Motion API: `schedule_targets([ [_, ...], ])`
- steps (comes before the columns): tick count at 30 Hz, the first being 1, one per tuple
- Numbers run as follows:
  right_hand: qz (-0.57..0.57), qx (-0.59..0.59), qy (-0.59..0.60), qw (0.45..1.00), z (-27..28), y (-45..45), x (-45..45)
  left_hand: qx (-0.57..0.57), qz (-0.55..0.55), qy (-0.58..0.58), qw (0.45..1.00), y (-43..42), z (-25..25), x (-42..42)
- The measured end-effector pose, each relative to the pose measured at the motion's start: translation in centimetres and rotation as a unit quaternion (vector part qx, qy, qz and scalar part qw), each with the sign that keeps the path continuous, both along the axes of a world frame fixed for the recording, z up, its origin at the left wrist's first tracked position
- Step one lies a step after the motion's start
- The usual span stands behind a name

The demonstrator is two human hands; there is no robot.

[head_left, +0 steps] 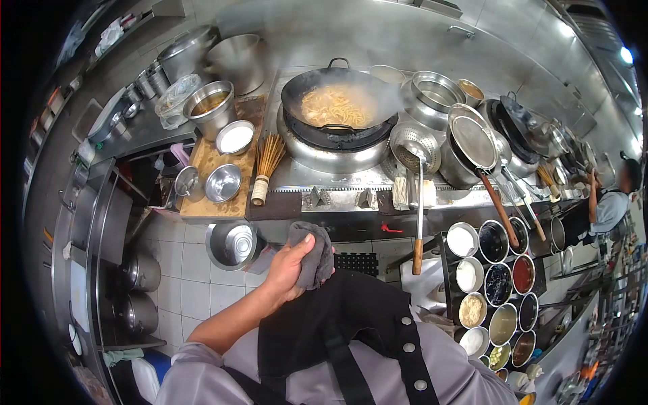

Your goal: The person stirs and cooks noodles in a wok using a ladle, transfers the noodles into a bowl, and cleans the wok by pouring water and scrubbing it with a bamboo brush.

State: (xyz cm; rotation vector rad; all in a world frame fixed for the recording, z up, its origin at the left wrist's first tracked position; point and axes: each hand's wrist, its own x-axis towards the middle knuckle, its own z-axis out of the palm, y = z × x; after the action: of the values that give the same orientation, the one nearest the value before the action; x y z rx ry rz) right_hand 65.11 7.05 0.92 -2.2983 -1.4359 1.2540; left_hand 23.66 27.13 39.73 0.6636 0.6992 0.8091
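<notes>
My left hand (pixel 289 267) is closed around a folded dark grey cloth (pixel 312 253), held in front of my black apron (pixel 297 337). The thumb lies on top of the cloth. My right hand does not show. Ahead, a black wok (pixel 297 101) rests on a round burner (pixel 317 148), with steaming noodles (pixel 335 104) in it. A perforated strainer (pixel 401 150) and a wooden-handled ladle (pixel 419 196) lie right of the wok. To its left is a bamboo brush (pixel 267 162).
A metal bucket (pixel 214 253) stands below the counter at left. On a wooden board (pixel 206 158) sit metal bowls. A rack of seasoning pots (pixel 466 275) stands at right, with a mesh skimmer (pixel 474 142) reaching over it. Another person (pixel 611 209) works far right.
</notes>
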Motion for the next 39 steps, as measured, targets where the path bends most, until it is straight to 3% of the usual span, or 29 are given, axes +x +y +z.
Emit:
schedule_targets([
  [39, -0.005, -0.002, 0.004, 1.0, 0.25, -0.03, 0.09, -0.019, 0.014, -0.001, 1.0, -0.28, -0.87, -0.14],
])
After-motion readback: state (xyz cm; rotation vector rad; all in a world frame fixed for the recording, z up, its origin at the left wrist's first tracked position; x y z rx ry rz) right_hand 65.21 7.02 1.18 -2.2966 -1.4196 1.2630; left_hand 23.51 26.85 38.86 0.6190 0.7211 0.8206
